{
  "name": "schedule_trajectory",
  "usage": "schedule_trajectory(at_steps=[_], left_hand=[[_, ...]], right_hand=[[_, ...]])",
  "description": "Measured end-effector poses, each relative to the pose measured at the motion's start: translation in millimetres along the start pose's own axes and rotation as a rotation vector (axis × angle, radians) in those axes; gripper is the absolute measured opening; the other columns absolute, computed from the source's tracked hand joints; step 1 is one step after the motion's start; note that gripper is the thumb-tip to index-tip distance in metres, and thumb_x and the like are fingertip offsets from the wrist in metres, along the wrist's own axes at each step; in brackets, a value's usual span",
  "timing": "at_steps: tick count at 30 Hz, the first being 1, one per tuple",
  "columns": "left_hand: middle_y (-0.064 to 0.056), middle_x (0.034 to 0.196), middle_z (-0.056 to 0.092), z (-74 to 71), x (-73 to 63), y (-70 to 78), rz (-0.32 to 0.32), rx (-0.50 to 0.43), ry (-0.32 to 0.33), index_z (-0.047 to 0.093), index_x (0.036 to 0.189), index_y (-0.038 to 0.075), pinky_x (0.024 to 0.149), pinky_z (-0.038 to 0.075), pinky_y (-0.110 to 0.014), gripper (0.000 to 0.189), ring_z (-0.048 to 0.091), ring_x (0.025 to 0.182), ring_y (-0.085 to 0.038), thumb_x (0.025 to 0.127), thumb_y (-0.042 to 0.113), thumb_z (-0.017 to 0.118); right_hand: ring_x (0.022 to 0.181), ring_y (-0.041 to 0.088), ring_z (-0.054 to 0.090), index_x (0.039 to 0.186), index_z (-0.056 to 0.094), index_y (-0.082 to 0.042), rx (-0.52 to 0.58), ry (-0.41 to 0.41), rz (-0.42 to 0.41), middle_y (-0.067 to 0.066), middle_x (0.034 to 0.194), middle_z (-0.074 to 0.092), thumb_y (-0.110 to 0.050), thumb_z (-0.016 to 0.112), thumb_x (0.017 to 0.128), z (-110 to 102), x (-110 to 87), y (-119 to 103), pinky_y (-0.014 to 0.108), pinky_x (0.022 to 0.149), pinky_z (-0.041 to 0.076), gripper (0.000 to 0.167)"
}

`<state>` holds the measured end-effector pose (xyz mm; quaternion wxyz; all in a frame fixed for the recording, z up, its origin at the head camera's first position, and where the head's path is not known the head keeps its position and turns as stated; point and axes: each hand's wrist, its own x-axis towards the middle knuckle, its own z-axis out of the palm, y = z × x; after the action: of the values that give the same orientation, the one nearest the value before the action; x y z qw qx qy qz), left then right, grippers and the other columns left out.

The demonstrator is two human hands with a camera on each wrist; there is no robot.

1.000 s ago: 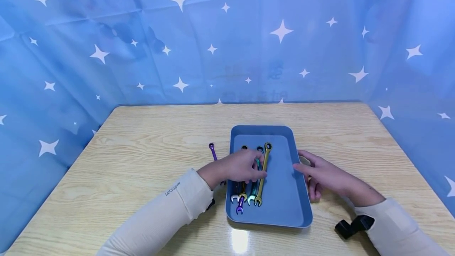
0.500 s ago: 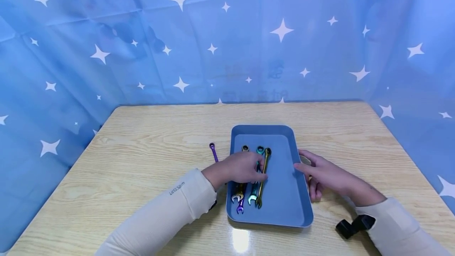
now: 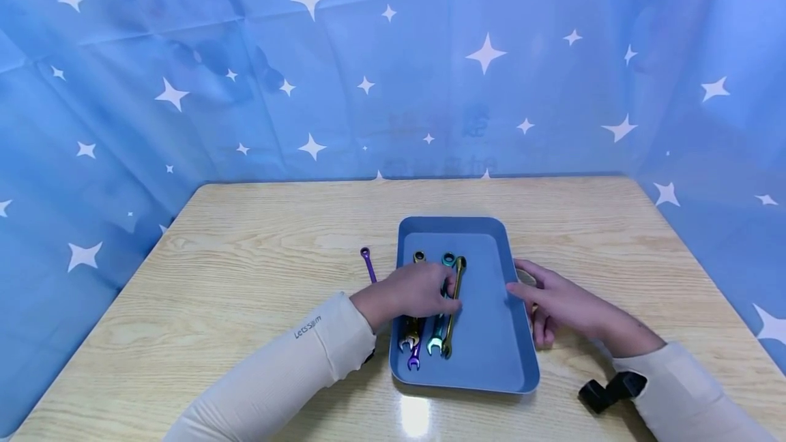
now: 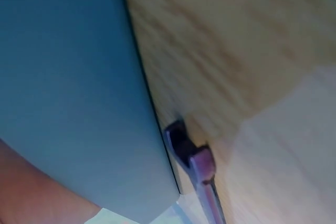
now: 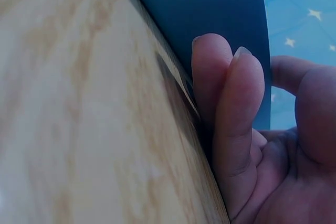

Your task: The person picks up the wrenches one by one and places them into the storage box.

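My left hand (image 3: 417,290) reaches over the left wall of the blue tray (image 3: 491,360), its thumb and fingers pinching a gold combination wrench (image 3: 458,278). Left of that wrench lies a green one (image 3: 437,341), partly under the hand. A small purple wrench (image 3: 414,361) and a few darker and gold ones bunch along the tray's left side, their middles hidden by my hand. My right hand (image 3: 561,302) grips the tray's right wall, thumb at the rim. In the right wrist view, bent fingers (image 5: 239,108) rest against the wall's outer side.
Another purple wrench (image 3: 368,264) lies on the wooden table (image 3: 276,244) just outside the tray's left wall, partly covered by my left wrist. A blue curtain with white stars (image 3: 393,87) hangs behind the table's far edge.
The gold wrench has shifted slightly toward me and down into the tray with my left hand. The wrench ends at the tray's left have moved a little. My right hand stays put.
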<state>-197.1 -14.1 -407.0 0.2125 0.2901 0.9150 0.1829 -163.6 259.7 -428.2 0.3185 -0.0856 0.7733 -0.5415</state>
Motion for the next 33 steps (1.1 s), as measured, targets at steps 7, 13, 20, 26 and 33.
schedule_trajectory(at_steps=[7,13,20,26,33], left_hand=[[0.007,0.062,0.048,0.0,-2.8,0.9,-0.009,0.014,0.012,0.057,0.082,0.023,0.050,0.040,-0.024,0.024,0.050,0.055,-0.009,0.092,0.041,0.070],[0.006,0.064,0.052,0.9,-4.4,1.7,-0.026,0.036,0.019,0.056,0.083,0.024,0.051,0.042,-0.024,0.025,0.053,0.056,-0.009,0.092,0.043,0.069],[0.009,0.060,0.049,0.0,-9.6,1.4,0.010,0.065,0.072,0.057,0.083,0.025,0.047,0.040,-0.024,0.022,0.051,0.053,-0.007,0.098,0.041,0.061],[0.010,0.050,0.042,-12.2,-21.3,-1.9,0.064,0.039,0.184,0.061,0.089,0.024,0.043,0.033,-0.022,0.018,0.041,0.043,-0.006,0.101,0.036,0.056],[0.010,0.055,0.046,-26.3,-30.8,-11.6,0.013,0.013,0.292,0.060,0.087,0.022,0.044,0.034,-0.023,0.019,0.040,0.044,-0.006,0.102,0.032,0.053]], right_hand=[[0.052,0.026,0.067,0.160,-0.008,-0.014,0.004,-0.006,-0.004,0.014,0.072,0.063,-0.041,0.044,0.107,0,1.2,1,0.051,0.055,0.057,0.079],[0.051,0.024,0.068,0.161,-0.007,-0.015,0.013,-0.014,-0.011,0.014,0.070,0.064,-0.040,0.043,0.107,1,2.5,1,0.052,0.054,0.057,0.077],[0.052,0.026,0.068,0.161,-0.006,-0.015,0.007,-0.005,-0.010,0.014,0.072,0.063,-0.040,0.044,0.107,2,2.2,0,0.051,0.053,0.057,0.078],[0.053,0.028,0.067,0.160,-0.008,-0.015,0.004,0.000,-0.008,0.014,0.074,0.061,-0.040,0.044,0.107,1,1.1,0,0.051,0.054,0.057,0.078],[0.053,0.028,0.067,0.160,-0.009,-0.015,0.002,0.002,-0.004,0.015,0.076,0.060,-0.040,0.043,0.107,0,0.9,0,0.051,0.054,0.057,0.079]])
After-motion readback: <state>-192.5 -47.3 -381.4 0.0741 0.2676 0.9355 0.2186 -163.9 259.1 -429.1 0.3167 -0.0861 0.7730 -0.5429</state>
